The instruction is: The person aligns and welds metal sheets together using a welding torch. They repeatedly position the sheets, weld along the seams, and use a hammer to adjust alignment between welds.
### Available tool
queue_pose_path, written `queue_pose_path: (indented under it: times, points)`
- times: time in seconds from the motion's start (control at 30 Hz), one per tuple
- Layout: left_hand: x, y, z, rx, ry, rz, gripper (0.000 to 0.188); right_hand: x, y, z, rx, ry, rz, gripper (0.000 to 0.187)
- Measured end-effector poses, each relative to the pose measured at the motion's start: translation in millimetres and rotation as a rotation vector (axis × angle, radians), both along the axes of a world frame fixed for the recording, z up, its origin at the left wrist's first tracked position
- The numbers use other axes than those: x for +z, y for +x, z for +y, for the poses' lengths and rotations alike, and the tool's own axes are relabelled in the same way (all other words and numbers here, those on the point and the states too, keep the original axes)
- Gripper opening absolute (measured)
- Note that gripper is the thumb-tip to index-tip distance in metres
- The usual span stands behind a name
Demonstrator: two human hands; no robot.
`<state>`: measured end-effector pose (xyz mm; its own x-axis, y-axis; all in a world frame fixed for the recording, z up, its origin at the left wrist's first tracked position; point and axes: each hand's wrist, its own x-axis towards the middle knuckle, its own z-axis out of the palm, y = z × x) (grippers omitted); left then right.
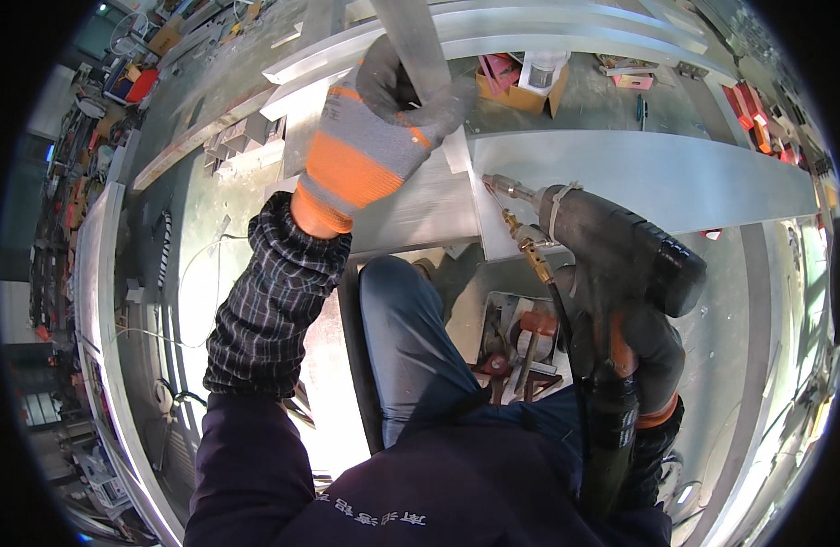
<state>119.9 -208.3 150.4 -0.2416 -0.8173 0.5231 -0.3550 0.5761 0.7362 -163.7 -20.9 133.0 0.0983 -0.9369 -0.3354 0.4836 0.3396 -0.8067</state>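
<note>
My left hand (383,128), in a grey and orange glove, is raised above the work surface. Its fingers wrap around a flat silver metal bar (415,41) that runs up out of view. A black pistol-grip drill (611,232) is in my right hand (650,351), which wears a dark glove with orange parts. The drill's slim metal tip points left, just over a wide silver metal panel (694,178). A brass nozzle (529,246) with a black hose sits beside the drill's front. Under my left hand lies a brushed metal plate (411,214).
Long metal profiles (502,36) cross the far side. Beyond the panel stands an open cardboard box (529,87) with things in it. A tool tray (520,342) with a red-headed hammer sits below, near my knees. Cables (165,337) trail at the left.
</note>
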Motion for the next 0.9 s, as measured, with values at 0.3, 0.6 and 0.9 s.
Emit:
queue_pose_path:
  times: [0.3,0.6,0.9]
  points:
    - [1.0,3.9,1.9,0.033,0.000,-0.088,0.040,13.6,15.5,-3.4,0.038,-0.020,-0.008,0.074]
    - [-6.2,6.8,3.0,0.016,-0.064,0.034,0.047,5.2,28.2,0.4,-0.074,-0.042,0.099,0.065]
    - [15.7,4.0,19.1,-0.148,0.279,0.256,0.032,11.6,30.8,3.1,-0.039,-0.053,0.245,0.065]
